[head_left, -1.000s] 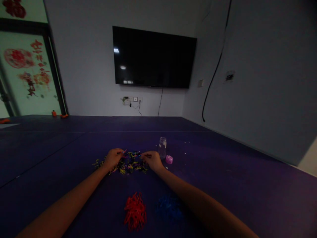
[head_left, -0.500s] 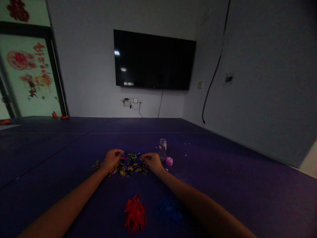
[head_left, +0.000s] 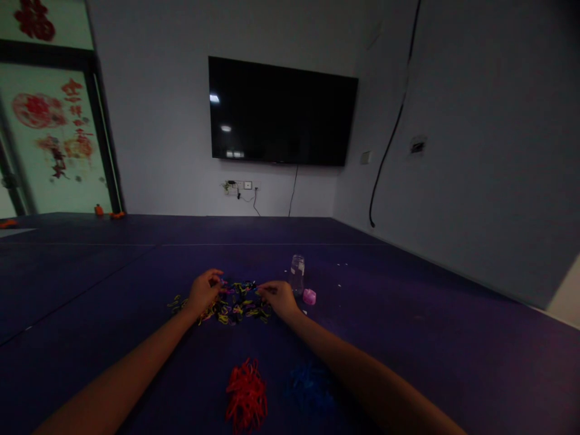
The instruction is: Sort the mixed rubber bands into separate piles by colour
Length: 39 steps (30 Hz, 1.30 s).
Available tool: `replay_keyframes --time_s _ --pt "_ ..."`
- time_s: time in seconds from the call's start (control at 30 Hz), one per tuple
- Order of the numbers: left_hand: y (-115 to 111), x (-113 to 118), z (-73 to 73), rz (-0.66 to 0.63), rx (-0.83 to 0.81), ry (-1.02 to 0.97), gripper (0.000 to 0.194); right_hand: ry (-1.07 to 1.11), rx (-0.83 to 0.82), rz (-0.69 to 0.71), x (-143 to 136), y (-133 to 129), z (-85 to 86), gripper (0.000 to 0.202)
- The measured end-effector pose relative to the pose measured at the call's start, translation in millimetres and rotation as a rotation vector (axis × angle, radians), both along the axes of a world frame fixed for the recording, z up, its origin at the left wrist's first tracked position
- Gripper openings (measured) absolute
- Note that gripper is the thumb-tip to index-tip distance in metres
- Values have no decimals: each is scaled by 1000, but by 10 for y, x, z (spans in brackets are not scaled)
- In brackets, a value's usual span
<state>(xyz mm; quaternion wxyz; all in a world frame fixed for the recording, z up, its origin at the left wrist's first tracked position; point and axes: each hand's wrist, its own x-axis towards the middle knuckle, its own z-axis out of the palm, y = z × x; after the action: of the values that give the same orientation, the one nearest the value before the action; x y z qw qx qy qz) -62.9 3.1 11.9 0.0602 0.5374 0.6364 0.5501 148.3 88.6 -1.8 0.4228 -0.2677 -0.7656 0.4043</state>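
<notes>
My left hand [head_left: 205,292], loosely curled, and right hand [head_left: 281,299], fingertips close together, meet the mixed loops [head_left: 222,316] on the purple surface [head_left: 158,275]; whether either grip holds one, I cannot tell. Picking among them seemingly calls for fine pinching.

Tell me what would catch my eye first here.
The bright red heap of bands stands out, low in the middle of the dark surface. Beyond it, both hands, left and right, work at a multicoloured scatter. A big black screen dominates the far wall.
</notes>
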Motion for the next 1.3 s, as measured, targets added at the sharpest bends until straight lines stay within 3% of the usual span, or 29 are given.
replay_keyframes --time_s 0.3,0.6,1.0,1.3 --pt "25 -48 -46 78 -24 72 9 1 -28 -17 -5 -15 5 21" --pt "48 -51 -55 81 -82 118 22 1 2 -13 -14 25 -31 19" --pt "-81 101 75 131 -83 -1 16 -13 9 -19 -1 -17 18 21" --pt "-28 -11 41 152 -120 183 29 -17 1 -16 -12 9 -17 21"
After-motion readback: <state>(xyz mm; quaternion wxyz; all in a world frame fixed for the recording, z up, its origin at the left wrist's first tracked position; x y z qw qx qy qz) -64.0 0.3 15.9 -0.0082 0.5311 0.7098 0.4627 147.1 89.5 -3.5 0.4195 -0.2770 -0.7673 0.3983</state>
